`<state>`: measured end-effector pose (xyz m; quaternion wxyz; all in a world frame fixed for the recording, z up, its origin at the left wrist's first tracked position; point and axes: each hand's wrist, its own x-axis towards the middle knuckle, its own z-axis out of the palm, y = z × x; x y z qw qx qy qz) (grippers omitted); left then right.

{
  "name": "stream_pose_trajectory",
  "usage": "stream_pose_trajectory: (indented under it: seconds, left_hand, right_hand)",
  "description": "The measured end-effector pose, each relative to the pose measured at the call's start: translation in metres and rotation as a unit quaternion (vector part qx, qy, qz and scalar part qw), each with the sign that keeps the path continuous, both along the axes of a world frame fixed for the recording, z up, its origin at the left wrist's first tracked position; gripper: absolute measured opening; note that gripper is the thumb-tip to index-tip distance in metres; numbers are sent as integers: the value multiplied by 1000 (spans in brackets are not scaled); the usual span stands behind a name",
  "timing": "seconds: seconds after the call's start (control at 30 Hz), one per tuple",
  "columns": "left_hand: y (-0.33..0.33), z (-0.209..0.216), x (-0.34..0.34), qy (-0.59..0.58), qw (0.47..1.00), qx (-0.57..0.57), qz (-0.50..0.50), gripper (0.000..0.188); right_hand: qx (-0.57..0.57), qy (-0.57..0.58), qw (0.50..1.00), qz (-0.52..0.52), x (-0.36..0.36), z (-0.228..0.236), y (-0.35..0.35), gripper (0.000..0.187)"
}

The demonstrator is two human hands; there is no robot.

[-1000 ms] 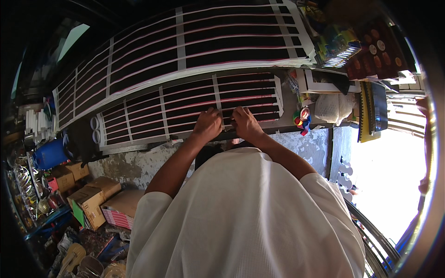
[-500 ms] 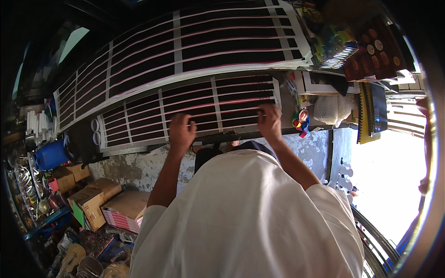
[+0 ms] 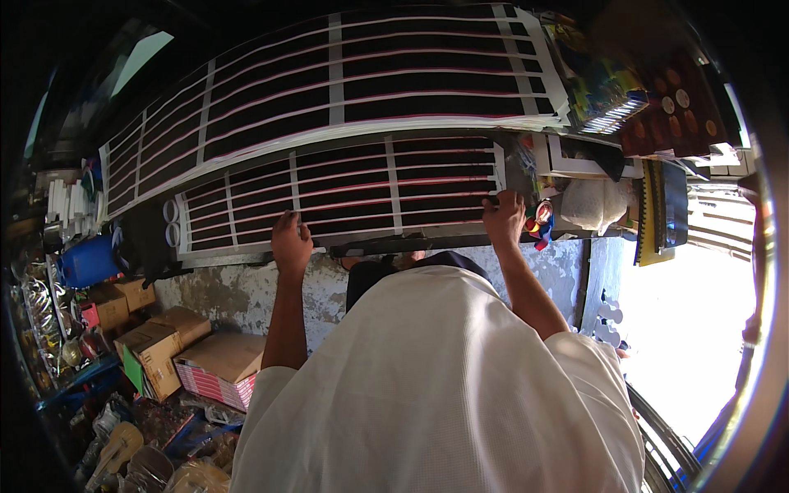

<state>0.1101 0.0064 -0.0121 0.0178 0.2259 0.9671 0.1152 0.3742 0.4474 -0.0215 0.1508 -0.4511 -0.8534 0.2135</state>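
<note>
1. The landmark is the lower slatted panel [image 3: 345,193], a long white-framed sheet of dark slats with thin pink stripes, lying flat ahead of the person
2. The left hand [image 3: 291,242] rests on the near edge of that panel, towards its left half, fingers curled over the white rim; how firmly it grips cannot be told
3. The right hand [image 3: 504,218] sits at the panel's near right corner, fingers bent over the rim and touching the frame, thumb side hidden, so the hold is likewise unclear
4. The hands are well apart along the same near edge, with a dark bar [image 3: 427,243] running just below the panel between them
5. A larger slatted panel [image 3: 329,82] of the same make lies beyond the lower one, its near edge overlapping the far edge
6. Below the panel's near edge runs a rough grey wall [image 3: 238,292]
7. Left of and below the panel stand cardboard boxes [image 3: 156,341] and a blue drum [image 3: 86,261]
8. Just right of the panel's right corner sits a whitish sack [image 3: 590,204], with a small red and yellow object [image 3: 542,222] beside the right hand
</note>
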Motion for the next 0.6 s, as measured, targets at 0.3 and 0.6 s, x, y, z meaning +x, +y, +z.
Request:
stream_pose_trajectory:
  seconds: [0.3, 0.6]
  left_hand:
    - [-14, 0, -7, -3, 999, -9, 52, 40]
    - [-15, 3, -4, -44, 997, -61, -33, 57]
  right_hand:
    - [-50, -37, 998, -25, -7, 0, 8, 32]
    - [-117, 27, 992, -26, -9, -22, 37, 23]
